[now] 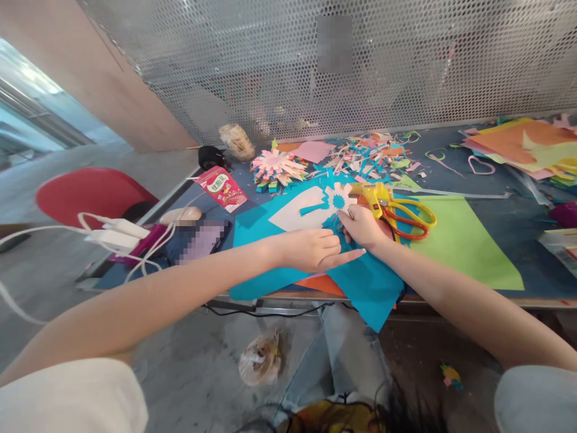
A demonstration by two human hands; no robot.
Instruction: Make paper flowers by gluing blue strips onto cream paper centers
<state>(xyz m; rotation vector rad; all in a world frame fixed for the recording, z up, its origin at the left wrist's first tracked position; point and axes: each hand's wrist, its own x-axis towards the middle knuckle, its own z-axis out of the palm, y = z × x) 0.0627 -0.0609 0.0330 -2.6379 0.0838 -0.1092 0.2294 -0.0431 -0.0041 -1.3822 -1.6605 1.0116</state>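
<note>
Both my hands meet over a blue paper sheet [256, 231] at the table's front edge. My left hand [315, 249] is curled, its fingers pressed on the blue paper, index finger pointing right. My right hand [360, 225] pinches the edge of a small white and blue paper flower [339, 197] lying on a white paper piece [295, 213]. A yellow glue gun [376, 195] and orange-and-yellow scissors [408, 218] lie just right of my right hand.
A green sheet [460, 240] lies to the right, stacked coloured papers [523, 144] at the far right. Paper scraps [369, 153] and a pink paper flower [276, 166] sit behind. A red carton [222, 187], cables and chargers [115, 231] lie left. Perforated metal screen [315, 60] backs the table.
</note>
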